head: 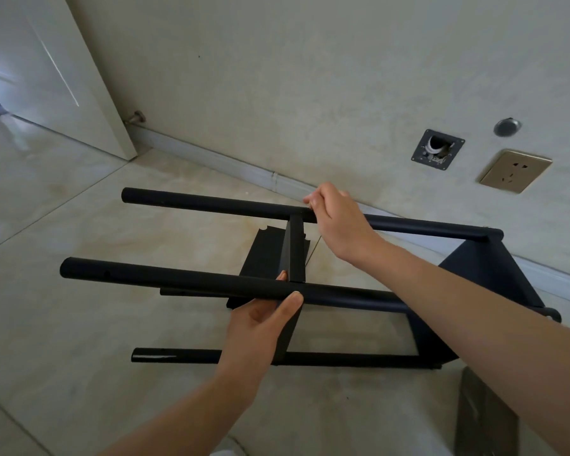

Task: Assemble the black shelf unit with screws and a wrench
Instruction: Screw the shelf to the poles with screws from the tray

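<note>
4 black tubes make up the shelf unit (494, 278), which lies on its side on the tiled floor (79, 225) beside the wall (310, 77), with 1 panel fixed at its right end. The left hand (260, 324) grasps the near upper tube (178, 279), thumb over it and fingers (282, 276) behind, beside a middle panel (293, 248). The right hand (336, 215) rests on the far tube (211, 202), fingers curled at its joint with that panel; what they pinch cannot be told.
</note>
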